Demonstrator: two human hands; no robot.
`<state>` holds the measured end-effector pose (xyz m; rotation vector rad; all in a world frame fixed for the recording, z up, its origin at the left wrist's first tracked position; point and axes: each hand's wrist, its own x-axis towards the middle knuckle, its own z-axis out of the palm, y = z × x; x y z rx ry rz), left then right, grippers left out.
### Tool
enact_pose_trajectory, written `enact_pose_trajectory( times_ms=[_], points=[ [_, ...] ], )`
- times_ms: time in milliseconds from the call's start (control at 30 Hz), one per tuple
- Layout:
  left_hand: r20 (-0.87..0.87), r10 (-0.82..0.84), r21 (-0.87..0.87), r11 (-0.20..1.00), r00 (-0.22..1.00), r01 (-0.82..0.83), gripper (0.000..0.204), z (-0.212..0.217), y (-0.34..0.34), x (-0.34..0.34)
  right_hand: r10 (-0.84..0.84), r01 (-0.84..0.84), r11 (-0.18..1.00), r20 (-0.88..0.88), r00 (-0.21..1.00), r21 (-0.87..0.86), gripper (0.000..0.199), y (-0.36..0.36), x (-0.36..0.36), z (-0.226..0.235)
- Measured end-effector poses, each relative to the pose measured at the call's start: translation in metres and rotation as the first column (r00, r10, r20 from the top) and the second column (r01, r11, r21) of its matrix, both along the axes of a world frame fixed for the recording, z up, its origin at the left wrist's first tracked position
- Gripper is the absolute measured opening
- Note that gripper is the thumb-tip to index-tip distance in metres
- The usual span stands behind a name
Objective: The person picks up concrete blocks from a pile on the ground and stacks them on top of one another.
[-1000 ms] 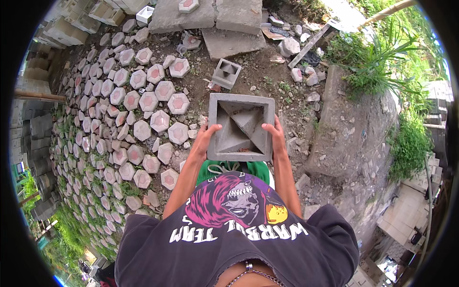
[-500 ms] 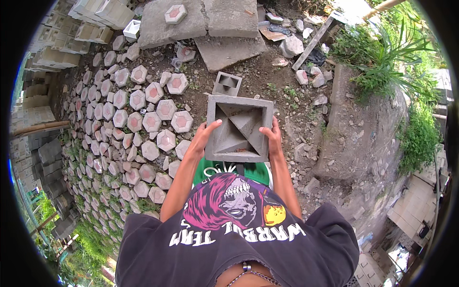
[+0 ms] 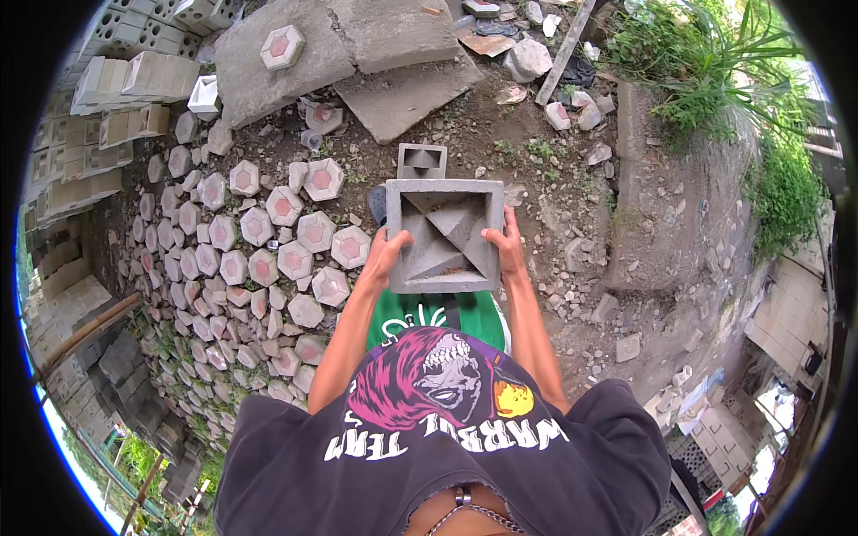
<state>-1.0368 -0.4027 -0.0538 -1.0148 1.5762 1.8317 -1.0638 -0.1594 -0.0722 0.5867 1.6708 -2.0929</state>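
A square grey concrete block (image 3: 407,270), with slanted facets and a diagonal ridge inside its recess, is held level in front of my body. My left hand (image 3: 386,253) grips its left side, thumb over the rim. My right hand (image 3: 506,246) grips the right side the same way; the fingers behind both edges are mostly hidden. Just beyond its far edge is a smaller grey block (image 3: 422,147) with a faceted recess, partly covered by the held one. A dark shoe (image 3: 377,205) shows beside the held block's left edge.
Many hexagonal pavers (image 3: 315,231) with reddish centres cover the ground at left. Broken concrete slabs (image 3: 393,98) lie ahead, a white box-shaped piece (image 3: 205,95) to their left. Stacked hollow blocks (image 3: 161,74) stand far left. At right are a raised concrete ledge (image 3: 657,205), rubble and plants (image 3: 706,89).
My view has turned, so the ground swings counterclockwise in the picture. The shoe has come into sight at left. Both hands keep their hold on the block, which stays in front of me.
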Motion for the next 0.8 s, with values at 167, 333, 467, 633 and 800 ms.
enact_pose_trajectory(
  times_ms=[167,333,467,633,800],
  points=[
    [-0.024,-0.079,0.016,0.997,0.997,0.080,0.069,-0.041,-0.036,-0.026,-0.063,0.062,0.998,0.026,0.998,0.031,0.081,-0.027,-0.012,-0.025],
    [0.031,-0.201,-0.052,0.978,0.979,0.203,0.071,-0.075,-0.064,-0.045,-0.098,0.096,0.995,0.060,0.993,0.030,0.083,-0.051,-0.024,-0.055],
    [0.014,-0.273,-0.118,0.955,0.962,0.272,0.059,-0.099,-0.070,-0.059,-0.114,0.114,0.993,0.087,0.990,-0.004,0.085,-0.062,-0.040,-0.080],
    [0.006,-0.287,-0.141,0.948,0.958,0.285,0.050,-0.156,-0.064,-0.064,-0.054,0.056,0.998,0.194,0.980,-0.004,0.089,-0.053,-0.059,-0.139],
    [0.105,-0.253,-0.119,0.957,0.962,0.265,0.054,-0.232,-0.049,-0.066,0.008,-0.024,0.998,0.279,0.960,0.054,0.088,-0.042,-0.071,-0.217]
  ],
)
